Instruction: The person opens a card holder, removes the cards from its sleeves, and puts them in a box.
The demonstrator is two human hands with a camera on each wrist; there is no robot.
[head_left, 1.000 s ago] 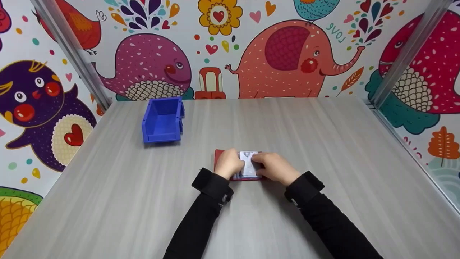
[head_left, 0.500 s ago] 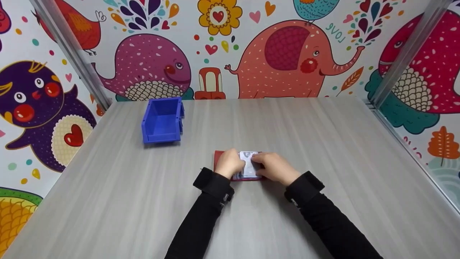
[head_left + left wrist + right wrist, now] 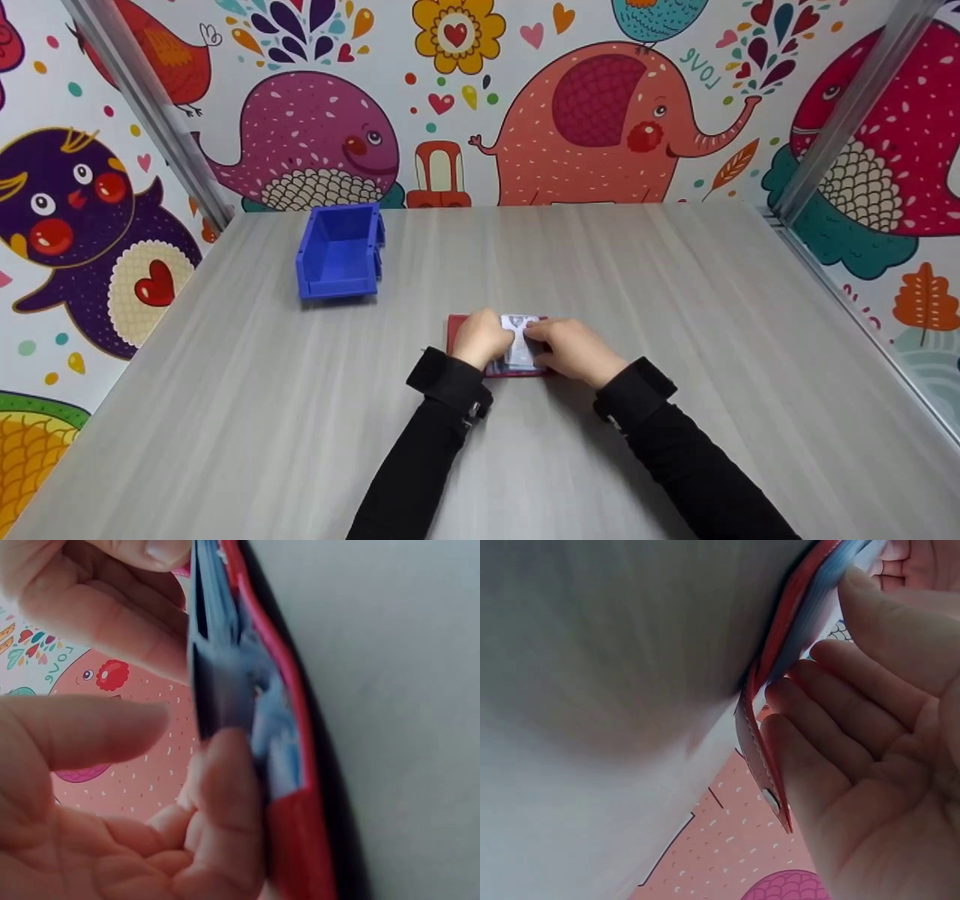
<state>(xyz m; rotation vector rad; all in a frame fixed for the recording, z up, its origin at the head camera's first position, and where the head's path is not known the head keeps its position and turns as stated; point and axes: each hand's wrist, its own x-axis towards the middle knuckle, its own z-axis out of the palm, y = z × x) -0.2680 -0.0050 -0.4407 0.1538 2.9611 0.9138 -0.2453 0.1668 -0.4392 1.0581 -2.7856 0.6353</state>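
A red card holder (image 3: pixel 455 328) lies spread on the table, its clear sleeves (image 3: pixel 810 622) stacked on the right and a white card (image 3: pixel 517 341) showing on top. My left hand (image 3: pixel 482 337) is at the middle of the holder, fingers curled; in the left wrist view a fingertip (image 3: pixel 225 757) is in among the sleeves, with the thumb close to the other side of the raised leaf. My right hand (image 3: pixel 574 349) holds the right side, its thumb (image 3: pixel 862 600) on the sleeves and its fingers along the edge. A strap with a metal snap (image 3: pixel 771 799) hangs out beside that hand.
A blue plastic bin (image 3: pixel 337 255) stands at the back left of the wood-grain table (image 3: pixel 637 270). Walls with cartoon animal prints (image 3: pixel 585 135) and metal posts (image 3: pixel 154 112) border the table at the back and sides.
My left hand and wrist have shifted slightly to the right over the sleeves. The right hand, card holder and bin have stayed in place.
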